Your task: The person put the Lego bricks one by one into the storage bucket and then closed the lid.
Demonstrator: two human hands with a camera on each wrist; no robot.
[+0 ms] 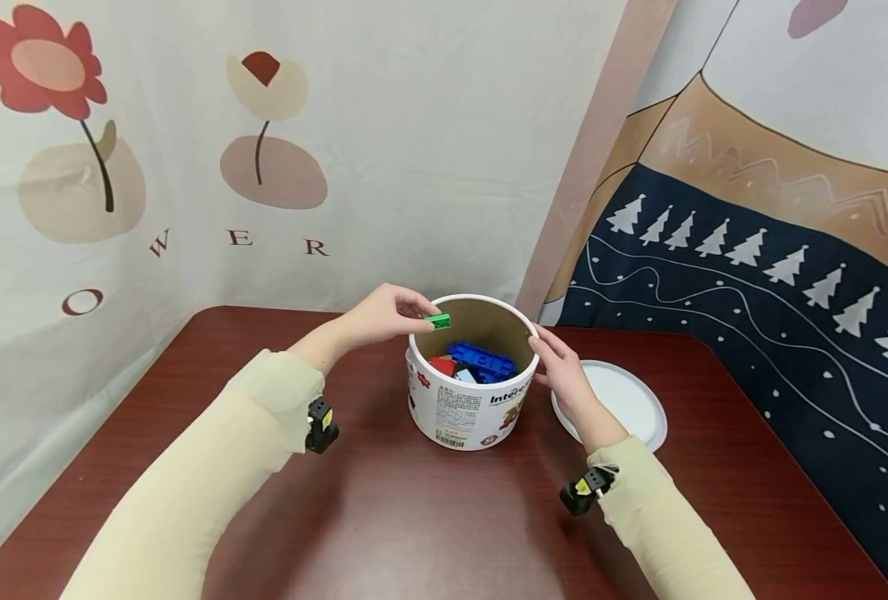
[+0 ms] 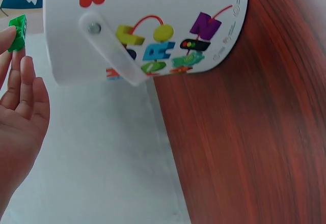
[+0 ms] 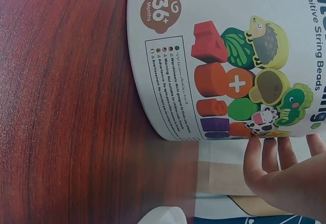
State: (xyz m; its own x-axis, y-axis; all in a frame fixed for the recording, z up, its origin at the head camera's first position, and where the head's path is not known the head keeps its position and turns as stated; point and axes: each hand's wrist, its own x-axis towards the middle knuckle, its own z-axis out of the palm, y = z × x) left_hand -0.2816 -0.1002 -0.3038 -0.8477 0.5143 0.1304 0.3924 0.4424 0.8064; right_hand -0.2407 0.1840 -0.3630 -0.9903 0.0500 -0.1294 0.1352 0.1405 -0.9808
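Note:
My left hand (image 1: pixel 387 317) pinches a small green toy brick (image 1: pixel 439 321) between thumb and fingertips, at the left rim of a white bucket (image 1: pixel 454 417). In the left wrist view, studs show on the green brick (image 2: pixel 18 32), and the other fingers lie below it. My right hand (image 1: pixel 567 375) holds the bucket at its right rim; the right wrist view has the fingers (image 3: pixel 270 158) against its printed side. Inside the bucket lie a long blue piece (image 1: pixel 481 361), a red piece (image 1: pixel 444 365) and a light-coloured piece (image 1: pixel 464 377).
The round white lid (image 1: pixel 624 404) lies on the brown table (image 1: pixel 428 517), right of the bucket and partly behind my right forearm. A white handle (image 2: pixel 112 51) hangs at the bucket's side. Printed cloths (image 1: pixel 413 167) hang behind the table and along its right side.

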